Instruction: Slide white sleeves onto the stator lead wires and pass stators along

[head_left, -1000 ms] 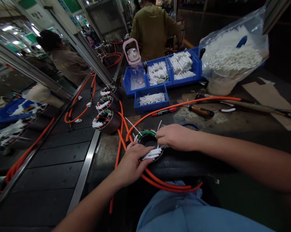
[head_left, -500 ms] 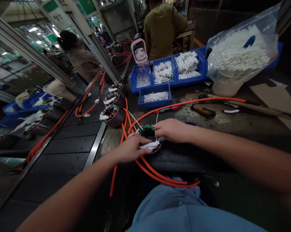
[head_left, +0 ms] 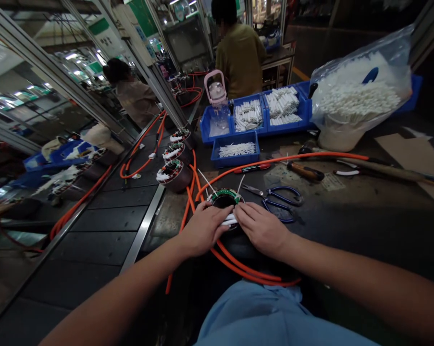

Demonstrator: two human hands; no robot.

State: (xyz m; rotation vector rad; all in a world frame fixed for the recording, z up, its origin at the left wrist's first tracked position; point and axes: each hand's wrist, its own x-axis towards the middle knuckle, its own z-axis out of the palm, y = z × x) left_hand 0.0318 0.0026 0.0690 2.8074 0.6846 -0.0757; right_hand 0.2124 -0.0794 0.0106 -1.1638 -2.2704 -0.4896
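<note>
Left hand (head_left: 204, 228): fingers and thumb closed about the white tubes, at the near left side of the ring-shaped part.
Right hand (head_left: 262, 226): fingers bent together over the right ends of the tubes; whether they pinch anything cannot be told.
White tubes (head_left: 230, 220): a small bundle lying across the near rim, between the two hands.
Ring-shaped part (head_left: 224, 193): on the bench (head_left: 328, 206) near its front edge, dark opening upward, green along the far rim — two thin white ties (head_left: 241, 182) standing up from it.
Blue-handled tool (head_left: 282, 194): flat on the bench just beyond the right hand, metal tips toward the ring-shaped part.
Orange cables (head_left: 238, 262): looped left of the ring-shaped part and curving below the hands; one length runs rightward across the bench.
Marker (head_left: 253, 167): red and black, beside that length.
Wooden-handled tool (head_left: 306, 172): right of the marker.
Blue bins (head_left: 234, 156): behind the marker — the front one holding thin white strips, two behind it holding white tubing, another a clear bottle (head_left: 218, 103) with a pink handle.
Plastic bag (head_left: 361, 91): right of the bins, full of white pieces, in a tub.
Similar round parts (head_left: 174, 177): three in a row, beside the conveyor (head_left: 112, 218).
Two other people: in the background.
</note>
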